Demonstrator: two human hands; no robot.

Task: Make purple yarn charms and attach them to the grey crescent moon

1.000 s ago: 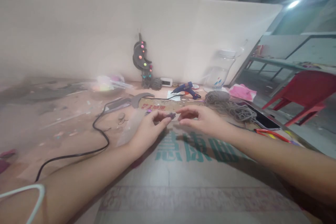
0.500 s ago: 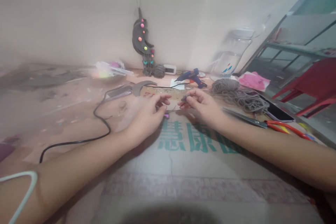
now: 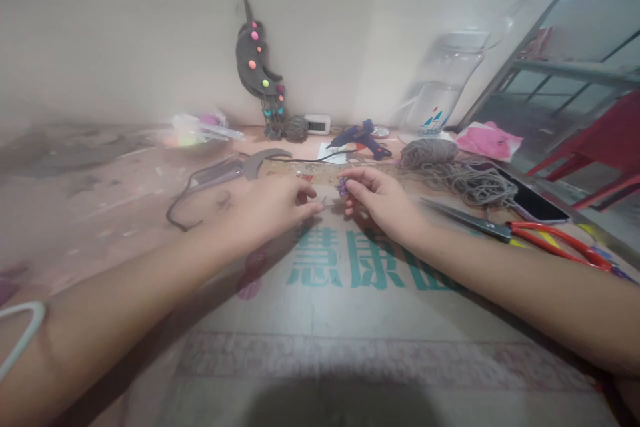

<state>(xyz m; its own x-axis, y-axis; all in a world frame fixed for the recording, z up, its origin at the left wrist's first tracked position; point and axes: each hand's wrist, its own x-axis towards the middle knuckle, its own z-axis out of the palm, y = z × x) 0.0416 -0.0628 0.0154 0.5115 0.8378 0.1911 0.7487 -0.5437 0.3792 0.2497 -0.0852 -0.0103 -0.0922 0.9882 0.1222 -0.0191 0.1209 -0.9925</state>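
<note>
My right hand (image 3: 377,199) pinches a small purple and grey yarn-like piece (image 3: 343,187) between thumb and fingers, above the middle of the table. Across a small gap, my left hand (image 3: 285,203) has its thumb and fingers curled towards each other. A thin grey strand (image 3: 333,205) runs between the two hands, close to the left thumb tip. Whether the left fingers grip it is blurred. Behind the hands lies a strip of cardboard (image 3: 315,173), partly covered by them.
Red-handled scissors (image 3: 505,232), grey yarn (image 3: 430,152) and a phone (image 3: 535,197) lie at right. A blue glue gun (image 3: 357,135), grey crescent (image 3: 265,159) and small digital clock (image 3: 317,124) are behind. A decorated moon (image 3: 253,60) leans on the wall near a water jug (image 3: 440,93).
The view has shifted slightly. More purple now shows at my right fingertips, while the purple bit seen below my left hand is gone from there. My left fingers have come closer together.
</note>
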